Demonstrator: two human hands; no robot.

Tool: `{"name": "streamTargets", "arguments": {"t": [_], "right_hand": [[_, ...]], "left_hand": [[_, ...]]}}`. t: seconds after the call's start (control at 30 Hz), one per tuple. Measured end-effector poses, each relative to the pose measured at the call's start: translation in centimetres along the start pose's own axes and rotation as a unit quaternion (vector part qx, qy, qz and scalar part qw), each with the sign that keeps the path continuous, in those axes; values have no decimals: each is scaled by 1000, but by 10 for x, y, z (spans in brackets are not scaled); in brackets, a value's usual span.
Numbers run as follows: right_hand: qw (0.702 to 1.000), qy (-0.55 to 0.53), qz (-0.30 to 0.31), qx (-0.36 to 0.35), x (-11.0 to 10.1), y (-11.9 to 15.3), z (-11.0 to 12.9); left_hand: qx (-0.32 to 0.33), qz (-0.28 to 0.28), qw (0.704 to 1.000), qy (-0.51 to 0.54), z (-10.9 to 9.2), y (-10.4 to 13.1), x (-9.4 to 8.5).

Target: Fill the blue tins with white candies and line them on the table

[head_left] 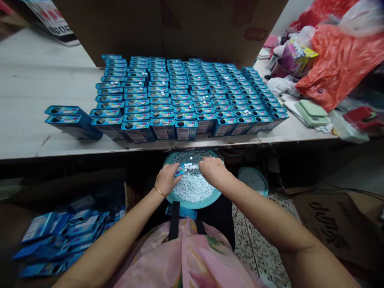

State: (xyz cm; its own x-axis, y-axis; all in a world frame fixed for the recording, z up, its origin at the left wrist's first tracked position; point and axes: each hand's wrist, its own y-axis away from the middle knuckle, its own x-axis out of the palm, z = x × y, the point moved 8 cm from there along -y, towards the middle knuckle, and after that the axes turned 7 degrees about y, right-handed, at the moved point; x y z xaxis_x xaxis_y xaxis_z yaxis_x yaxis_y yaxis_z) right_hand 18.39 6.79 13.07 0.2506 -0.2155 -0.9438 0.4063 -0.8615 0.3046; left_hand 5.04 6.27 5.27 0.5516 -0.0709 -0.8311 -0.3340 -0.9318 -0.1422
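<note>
My left hand (167,178) holds a small blue tin (180,169) over a teal basin (216,196). White pellets (195,188) fill the basin, and a cluster of them lies at the top of the tin. Close to the right of that cluster is my right hand (211,170), its fingers curled together; whatever they hold is hidden. Rows of upright blue tins (186,129) stand on the white table beyond the basin, some with loose pellets on their tops. Another blue item (189,213) lies on my lap below the basin.
A box of blue tins (81,228) is at the lower left. A large cardboard box (168,36) stands behind the rows. Red plastic bags (345,60) and a green scale (312,112) lie at the right. Under the table's edge (105,150), a smaller basin (253,180) sits on the floor.
</note>
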Motion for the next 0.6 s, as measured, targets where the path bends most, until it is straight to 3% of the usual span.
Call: {"name": "streamTargets", "arguments": {"t": [0.2, 0.33, 0.47, 0.53, 0.6], "right_hand": [[1000, -2, -8, 18, 4, 13, -15], [999, -30, -10, 40, 23, 21, -43], [988, -103, 54, 105, 89, 16, -63], [976, -151, 81, 133, 126, 7, -51], [971, -188, 78, 127, 154, -7, -23]], "left_hand": [[18, -7, 999, 31, 0, -4, 1], [1, -32, 998, 53, 5, -3, -10], [-52, -66, 994, 72, 22, 3, -33], [-86, -84, 988, 100, 34, 8, -42], [-122, -100, 977, 146, 45, 14, -46]]}}
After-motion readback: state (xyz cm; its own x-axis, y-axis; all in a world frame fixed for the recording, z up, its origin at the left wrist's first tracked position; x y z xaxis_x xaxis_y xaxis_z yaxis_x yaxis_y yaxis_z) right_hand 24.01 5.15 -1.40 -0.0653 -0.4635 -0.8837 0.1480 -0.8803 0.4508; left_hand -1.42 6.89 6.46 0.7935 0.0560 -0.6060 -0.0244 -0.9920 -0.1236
